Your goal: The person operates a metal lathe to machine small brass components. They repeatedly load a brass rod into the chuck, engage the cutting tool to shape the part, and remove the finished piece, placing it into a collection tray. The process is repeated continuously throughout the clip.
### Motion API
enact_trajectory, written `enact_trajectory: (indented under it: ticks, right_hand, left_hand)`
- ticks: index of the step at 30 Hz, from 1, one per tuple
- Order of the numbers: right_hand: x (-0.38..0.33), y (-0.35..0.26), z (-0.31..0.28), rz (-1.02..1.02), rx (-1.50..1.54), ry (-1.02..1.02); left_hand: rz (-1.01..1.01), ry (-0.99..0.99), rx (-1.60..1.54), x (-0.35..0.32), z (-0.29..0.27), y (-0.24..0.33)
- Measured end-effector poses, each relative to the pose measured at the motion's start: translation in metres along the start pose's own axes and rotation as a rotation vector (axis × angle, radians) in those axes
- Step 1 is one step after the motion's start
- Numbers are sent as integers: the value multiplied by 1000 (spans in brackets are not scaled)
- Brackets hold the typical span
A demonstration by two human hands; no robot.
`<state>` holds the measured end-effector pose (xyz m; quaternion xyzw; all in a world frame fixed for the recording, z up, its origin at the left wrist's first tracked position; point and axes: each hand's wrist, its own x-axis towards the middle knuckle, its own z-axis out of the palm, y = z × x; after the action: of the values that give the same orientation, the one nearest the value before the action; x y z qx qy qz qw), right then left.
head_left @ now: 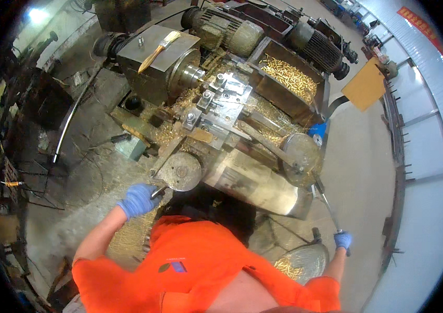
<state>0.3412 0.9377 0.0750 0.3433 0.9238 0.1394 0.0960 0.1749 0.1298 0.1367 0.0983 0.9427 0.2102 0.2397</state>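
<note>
A small metal lathe (226, 99) stands in front of me, strewn with brass chips. My left hand (139, 200), in a blue knit glove, is closed on a lever handle (159, 193) by a round metal disc (180, 171). Out to the right, my gloved right hand (342, 240) grips the end of a long metal lever (328, 206) that runs up to another round disc (303, 156). Between the discs and the chuck (193, 74) sits the tool slide with its bolted tool blocks (221, 99). Chips partly hide the cutting spot.
A wooden-handled brush (158, 53) lies on the headstock top. Behind the slide, a metal bin (263, 86) holds many small brass pieces (288, 77). More brass parts (289, 267) lie in a round basket (313, 258) low on the right. Two electric motors (226, 31) stand at the back.
</note>
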Motion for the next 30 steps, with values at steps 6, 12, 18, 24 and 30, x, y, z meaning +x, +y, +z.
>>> enact_trajectory:
  ticks: [6, 12, 18, 24, 30]
  right_hand:
    - [-11, -9, -5, 133, 5, -66]
    - [-17, -22, -11, 137, -49, -119]
    - [-26, -19, -11, 184, -12, -177]
    - [-37, -27, -16, 162, -46, -166]
    - [-41, -21, -7, 193, -53, -123]
  left_hand:
    - [37, 39, 55, 2, 5, -6]
    - [36, 47, 60, 0, 9, -10]
    - [46, 21, -5, 2, 7, -12]
    - [33, 14, -8, 1, 4, -8]
    - [29, 1, -7, 4, 8, -14]
